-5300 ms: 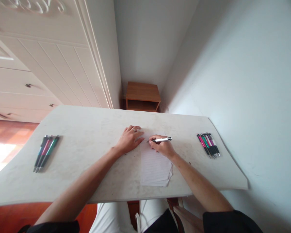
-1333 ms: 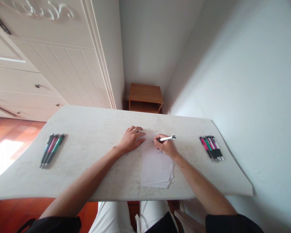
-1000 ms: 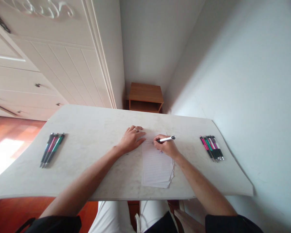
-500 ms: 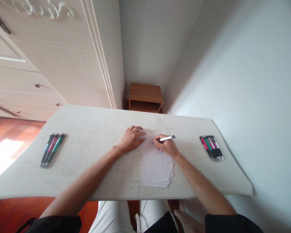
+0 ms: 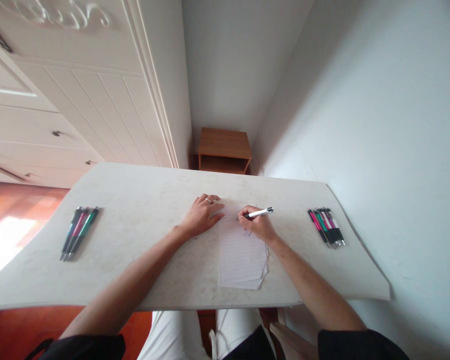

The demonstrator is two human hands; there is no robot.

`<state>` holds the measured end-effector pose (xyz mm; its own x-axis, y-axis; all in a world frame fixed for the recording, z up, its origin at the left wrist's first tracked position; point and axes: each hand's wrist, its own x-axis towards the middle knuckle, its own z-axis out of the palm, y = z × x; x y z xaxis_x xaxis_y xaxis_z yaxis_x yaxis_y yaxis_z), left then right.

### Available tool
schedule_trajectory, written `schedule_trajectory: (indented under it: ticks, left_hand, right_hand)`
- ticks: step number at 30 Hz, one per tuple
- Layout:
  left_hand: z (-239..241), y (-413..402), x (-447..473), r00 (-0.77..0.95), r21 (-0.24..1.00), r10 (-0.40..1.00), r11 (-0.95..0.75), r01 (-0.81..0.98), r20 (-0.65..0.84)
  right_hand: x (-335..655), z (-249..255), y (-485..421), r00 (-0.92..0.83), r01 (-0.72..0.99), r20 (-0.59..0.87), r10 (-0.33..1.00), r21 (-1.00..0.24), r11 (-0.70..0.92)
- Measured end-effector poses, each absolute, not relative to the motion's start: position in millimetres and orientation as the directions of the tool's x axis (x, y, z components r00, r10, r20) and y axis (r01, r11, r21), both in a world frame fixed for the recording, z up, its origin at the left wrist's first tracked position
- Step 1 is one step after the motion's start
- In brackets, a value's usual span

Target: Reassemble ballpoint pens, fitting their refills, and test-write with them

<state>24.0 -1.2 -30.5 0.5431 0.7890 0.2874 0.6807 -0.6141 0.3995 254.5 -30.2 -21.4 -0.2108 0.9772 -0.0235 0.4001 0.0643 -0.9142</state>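
Observation:
Lined paper sheets [image 5: 243,262] with a torn right edge lie on the white table [image 5: 142,200] in front of me. My right hand [image 5: 258,225] rests on their upper part, fingers closed around a white pen [image 5: 260,212] with a dark grip. The pen slants, its clip end pointing right and its tip hidden by my fingers. Faint writing shows near the top of the page. Flat at the paper's upper left edge, fingers spread, lies my left hand [image 5: 202,215], with a ring on one finger.
Three pens [image 5: 78,234] in dark, pink and green lie at the table's left. Several coloured pens [image 5: 326,227] sit side by side at the right, near the wall [image 5: 397,150]. Beyond the far edge stand a brown wooden shelf [image 5: 225,142] and a white cabinet [image 5: 97,100].
My right hand and the pen have shifted very slightly to the right across the paper. My left hand keeps its place on the sheet's edge.

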Motion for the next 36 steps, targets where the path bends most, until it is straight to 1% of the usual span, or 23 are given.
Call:
schedule_trajectory:
  ticks: [3,7,9,21,28,36]
  left_hand:
    - [-30.8,-1.5,24.0,0.544,0.400,0.789,-0.614,0.681,0.285]
    - [-30.9,-1.7,24.0,0.544,0.401,0.787,-0.617,0.677,0.292]
    - [-30.5,-1.8,24.0,0.544,0.398,0.787,-0.616,0.680,0.290]
    - [-29.9,-2.2,24.3,0.540,0.417,0.789,-0.614,0.670,0.294]
    - [-29.7,-2.0,23.6,0.542,0.412,0.791,-0.611,0.676,0.284]
    - [-30.4,-1.5,24.1,0.542,0.414,0.789,-0.613,0.673,0.288]
  right_hand:
    - [255.2,-20.2,-28.3,-0.167,0.374,-0.018,0.986,-0.926,0.046]
    - [257.4,-20.0,-27.8,-0.240,0.403,-0.081,0.967,-0.915,0.023]
    - [257.8,-20.7,-28.6,-0.256,0.423,-0.091,0.962,-0.906,0.027]
    - [257.8,-18.5,-28.9,-0.277,0.454,-0.064,0.959,-0.888,0.072]
    - [254.5,-17.4,-29.2,-0.201,0.462,-0.047,0.978,-0.885,0.053]
    - [255.2,-14.7,-28.4,-0.232,0.452,-0.074,0.970,-0.891,0.041]
